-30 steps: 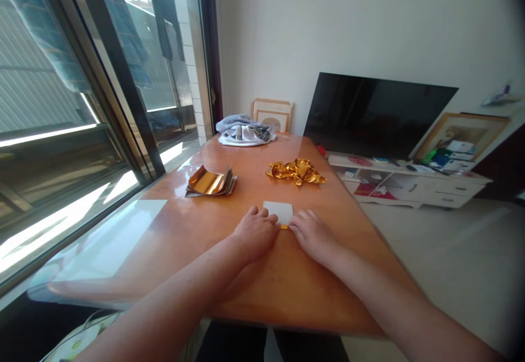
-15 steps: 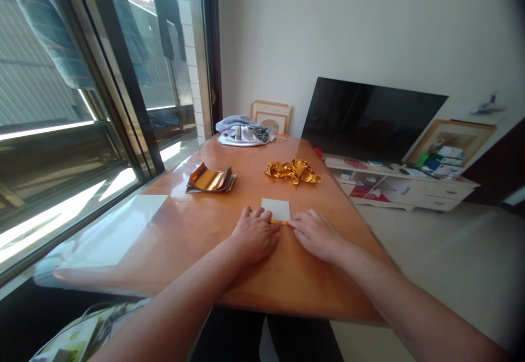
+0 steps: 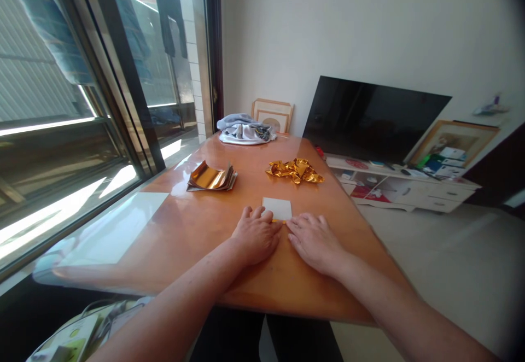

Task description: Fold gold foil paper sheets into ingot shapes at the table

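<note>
A small sheet of foil paper [image 3: 277,208] lies white side up on the table, with a narrow gold strip folded over along its near edge. My left hand [image 3: 256,235] rests on the sheet's left side and near fold, fingers slightly apart and pressing down. Lying over the right end of the fold, my right hand [image 3: 315,239] has its fingers stretched out flat. Both hands cover much of the gold strip. Farther off to the left sits a stack of gold foil sheets [image 3: 210,176], curled at the edges. Crumpled or folded gold foil pieces [image 3: 294,170] lie beyond the sheet to the right.
The brown table [image 3: 197,231] has a glossy surface. At its far end lies a bundle of grey cloth [image 3: 245,129]. A large dark television [image 3: 373,121] stands on a white cabinet [image 3: 414,191] to the right. Sliding windows [image 3: 123,77] run along the left.
My right hand has shifted slightly left along the folded edge, covering more of the gold strip. My left hand stays in place on the sheet.
</note>
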Demonstrator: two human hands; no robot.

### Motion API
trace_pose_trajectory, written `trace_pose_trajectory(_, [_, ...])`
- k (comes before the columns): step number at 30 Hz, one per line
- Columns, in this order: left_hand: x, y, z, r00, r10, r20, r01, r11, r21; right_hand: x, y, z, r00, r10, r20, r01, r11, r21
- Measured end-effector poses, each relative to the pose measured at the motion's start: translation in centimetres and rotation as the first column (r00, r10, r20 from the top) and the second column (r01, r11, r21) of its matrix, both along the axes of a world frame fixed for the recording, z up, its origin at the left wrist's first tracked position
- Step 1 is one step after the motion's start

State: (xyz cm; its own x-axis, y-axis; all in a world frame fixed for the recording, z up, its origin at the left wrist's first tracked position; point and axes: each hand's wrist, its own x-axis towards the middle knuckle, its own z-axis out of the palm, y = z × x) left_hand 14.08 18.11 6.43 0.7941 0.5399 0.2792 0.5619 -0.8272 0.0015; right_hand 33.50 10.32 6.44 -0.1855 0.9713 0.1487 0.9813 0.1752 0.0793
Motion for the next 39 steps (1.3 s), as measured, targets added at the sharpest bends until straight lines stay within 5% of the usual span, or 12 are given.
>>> trace_pose_trajectory(15, [0.0, -0.4, -0.1, 1.000, 0.027, 0.000, -0.027, 0.999, -0.023, -0.4, 2.2, 0.7, 0.987, -0.149, -0.055, 0.149, 0.989, 0.005])
trace_pose_trajectory(23, [0.0, -0.4, -0.5, 0.999, 0.033, 0.008, -0.033, 0.999, -0.013, -0.2, 2.7, 0.3, 0.977, -0.131, -0.170, 0.132, 0.991, -0.007])
trace_pose_trajectory(32, [-0.3, -0.9, -0.4, 0.999, 0.046, 0.012, -0.046, 0.999, 0.021, 1.3, 5.6, -0.6, 0.864, -0.278, -0.421, 0.238, 0.960, -0.144])
trace_pose_trajectory(39, [-0.5, -2.1, 0.4, 0.999, 0.034, 0.034, -0.036, 0.997, 0.064, 0.8, 4.3, 0.4, 0.760, -0.284, -0.585, 0.179, 0.956, -0.231])
